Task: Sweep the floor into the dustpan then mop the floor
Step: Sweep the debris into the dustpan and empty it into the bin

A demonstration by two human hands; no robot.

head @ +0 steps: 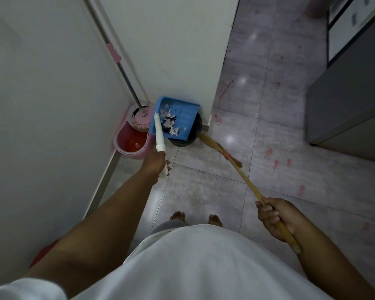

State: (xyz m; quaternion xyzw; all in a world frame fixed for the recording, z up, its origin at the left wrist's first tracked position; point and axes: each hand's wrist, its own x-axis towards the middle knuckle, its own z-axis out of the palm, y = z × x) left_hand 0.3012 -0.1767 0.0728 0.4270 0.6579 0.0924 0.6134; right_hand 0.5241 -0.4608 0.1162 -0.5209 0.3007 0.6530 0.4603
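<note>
the left hand (155, 163) is clenching its grip around the white plastic handle (160, 135) of a blue plastic dustpan (183, 113), holding the pan tilted over a round black bin (191, 135). white paper scraps and dark bits (170, 123) are lying in the dustpan's tray, bunched toward the handle side. the bin is standing on the grey tiled floor (204, 185), against the corner of a white wall (178, 50); the dustpan is covering most of its opening.

the right hand (277, 217) is gripping, fingers clenched, the yellow wooden stick of a straw broom (245, 180). the stick is slanting down toward the bin, and the bristle end is lying just beside the bin's right edge, partly hidden behind it.

left of the bin a pink spin-mop bucket (131, 141) is sitting just beside it, with a pink mop head (141, 121) resting in its basket and the metal mop pole (117, 61) leaning up along the wall. reddish stains (275, 163) are showing on the floor right of the bin. two bare feet (178, 216) are standing on the tiles near the bin.
</note>
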